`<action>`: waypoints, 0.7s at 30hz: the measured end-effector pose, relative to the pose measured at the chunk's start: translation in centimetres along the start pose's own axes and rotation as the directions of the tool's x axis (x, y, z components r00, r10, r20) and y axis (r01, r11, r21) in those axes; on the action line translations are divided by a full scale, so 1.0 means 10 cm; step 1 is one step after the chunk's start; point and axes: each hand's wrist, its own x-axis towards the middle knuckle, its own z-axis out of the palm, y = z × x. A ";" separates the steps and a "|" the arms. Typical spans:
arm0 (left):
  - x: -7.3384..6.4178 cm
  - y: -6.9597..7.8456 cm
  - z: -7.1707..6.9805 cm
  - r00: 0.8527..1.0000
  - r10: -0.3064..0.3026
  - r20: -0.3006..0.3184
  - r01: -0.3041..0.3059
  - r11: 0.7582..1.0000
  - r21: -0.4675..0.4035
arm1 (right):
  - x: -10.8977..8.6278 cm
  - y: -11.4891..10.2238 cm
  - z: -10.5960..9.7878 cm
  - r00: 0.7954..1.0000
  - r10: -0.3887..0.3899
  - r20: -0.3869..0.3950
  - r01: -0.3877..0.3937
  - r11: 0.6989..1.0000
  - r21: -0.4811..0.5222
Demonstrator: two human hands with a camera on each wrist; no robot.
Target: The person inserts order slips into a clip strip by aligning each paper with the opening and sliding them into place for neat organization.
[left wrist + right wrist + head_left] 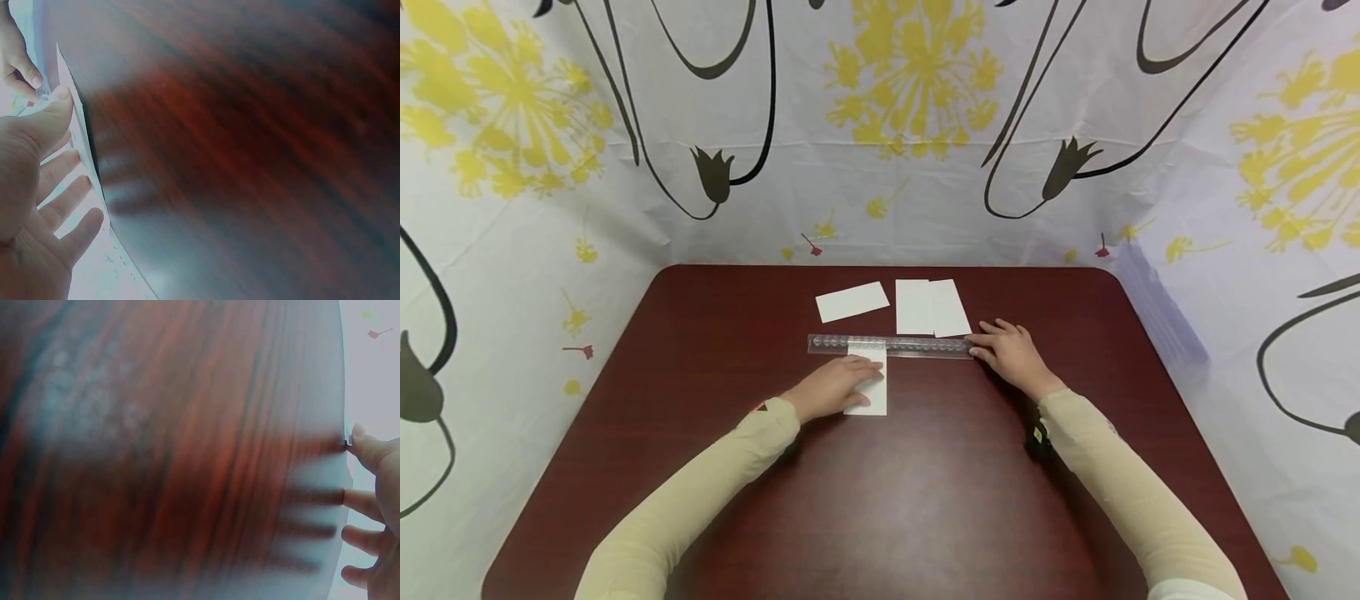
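A clear ruler (917,346) lies sideways on the table, crossing the top end of an upright white paper strip (872,400). My left hand (838,387) rests on this strip below the ruler, its fingers extended. In the left wrist view the strip (81,122) shows edge-on beside the thumb and spread fingers of the left hand (37,169). My right hand (1015,354) holds the right end of the ruler between thumb and index finger, the other fingers spread on the table. The right wrist view shows the right hand (375,512) at its edge, with most of the ruler hidden.
Behind the ruler lie a tilted white paper piece (852,302) and two more, a left one (913,307) and a right one (951,308), side by side. The dark red table (962,483) has patterned white sheets (850,200) around its back and sides.
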 end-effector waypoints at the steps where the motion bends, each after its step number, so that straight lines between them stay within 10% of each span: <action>1: 0.00 0.00 0.00 1.000 -0.001 0.001 0.001 1.000 -0.002 | 0.00 0.00 0.00 1.000 0.000 -0.001 0.000 1.000 -0.001; 21: 0.00 0.02 -0.01 1.000 0.008 -0.014 -0.008 1.000 -0.009 | -0.01 -0.03 -0.02 1.000 0.006 0.011 -0.006 1.000 0.000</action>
